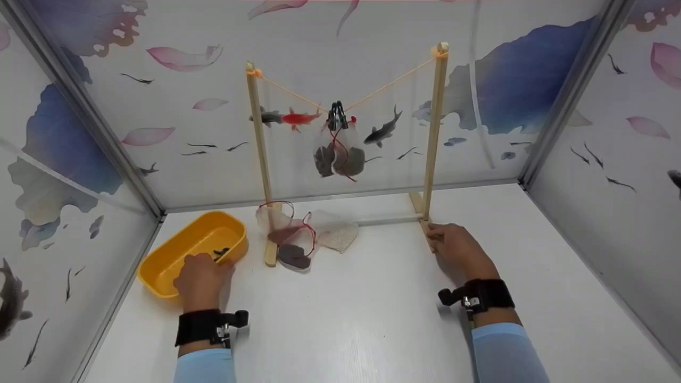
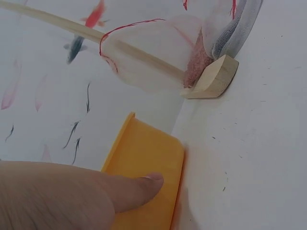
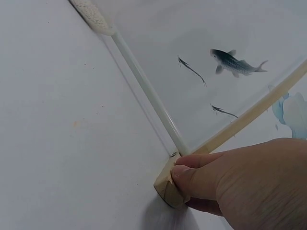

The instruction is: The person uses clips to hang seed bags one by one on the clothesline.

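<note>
Head view: left hand [image 1: 202, 277] grips the yellow plastic tub [image 1: 198, 235] by its wall; right hand [image 1: 462, 249] pinches a wooden foot [image 3: 167, 181] of the stand [image 1: 436, 133]
Step in hand: seemingly steadying tub and stand
Next move: a dark clip [image 1: 220, 252] would call for a fingertip pinch
Hanging bags [image 1: 354, 160]: sheer mesh, clipped to sagging orange string [image 1: 393, 83]
Loose bags [image 1: 294, 257]: near the other foot, one grainy pink

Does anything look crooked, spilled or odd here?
The orange string dips in a V, with the hanging pouches bunched at its middle instead of spaced out. Below, a pink-filled pouch is slumped at one wooden foot of the stand. Tiny dark specks dot the tabletop; crumbs or marks, I can't tell.
</note>
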The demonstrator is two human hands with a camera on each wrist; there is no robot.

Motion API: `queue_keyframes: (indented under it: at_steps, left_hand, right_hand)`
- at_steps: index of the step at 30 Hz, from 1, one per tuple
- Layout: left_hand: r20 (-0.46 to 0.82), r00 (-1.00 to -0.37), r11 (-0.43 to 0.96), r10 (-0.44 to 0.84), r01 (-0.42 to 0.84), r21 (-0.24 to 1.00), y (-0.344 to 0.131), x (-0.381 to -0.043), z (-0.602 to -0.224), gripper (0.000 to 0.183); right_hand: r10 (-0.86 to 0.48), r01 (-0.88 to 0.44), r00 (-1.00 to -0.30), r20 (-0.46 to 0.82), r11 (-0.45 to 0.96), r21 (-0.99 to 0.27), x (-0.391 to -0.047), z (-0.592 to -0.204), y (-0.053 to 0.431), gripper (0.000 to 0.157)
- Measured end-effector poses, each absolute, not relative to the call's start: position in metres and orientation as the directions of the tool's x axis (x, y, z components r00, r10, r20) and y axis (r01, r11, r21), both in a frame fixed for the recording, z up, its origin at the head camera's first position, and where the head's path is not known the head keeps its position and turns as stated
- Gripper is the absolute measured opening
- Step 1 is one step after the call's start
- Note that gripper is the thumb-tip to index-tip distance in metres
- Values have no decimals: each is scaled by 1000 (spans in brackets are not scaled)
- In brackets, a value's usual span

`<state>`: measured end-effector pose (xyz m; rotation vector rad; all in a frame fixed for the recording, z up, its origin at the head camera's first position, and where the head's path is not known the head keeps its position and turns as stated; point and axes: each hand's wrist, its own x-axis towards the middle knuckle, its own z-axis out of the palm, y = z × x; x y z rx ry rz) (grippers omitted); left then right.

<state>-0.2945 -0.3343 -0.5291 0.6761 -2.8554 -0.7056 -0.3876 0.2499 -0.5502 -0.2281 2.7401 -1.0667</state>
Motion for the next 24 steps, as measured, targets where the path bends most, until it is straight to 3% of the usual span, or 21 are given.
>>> queue_keyframes:
  at_steps: [4,8,14,17,22,24]
  left_hand:
    - [19,-883,742,-470,-383,550,-335,-296,-528,64]
    - [43,-892,760,-450,-357,542,-336,-300,-524,71]
    - [78,-886,731,-457,-324,601,-337,-303,-513,97]
    - [86,-864,637,-497,-296,712,-333,-303,-505,85]
    - [170,-833,534,-527,-169,828,-324,-302,-494,32]
    - [198,-829,519,-524,-126,846,-320,-302,-490,26]
  right_hand:
    - [-202,-56,-970,-134,725,-687,-387,-549,250,45]
    - [-200,-55,-971,-134,725,-686,-387,-550,250,45]
    - [-208,-71,-971,-119,724,-686,-386,-551,251,45]
    - [-206,-69,-971,-123,730,-680,-387,-550,251,45]
    - [-198,-68,-971,-132,760,-646,-387,-545,249,42]
    - [-197,-73,-972,-129,771,-632,-387,-543,247,41]
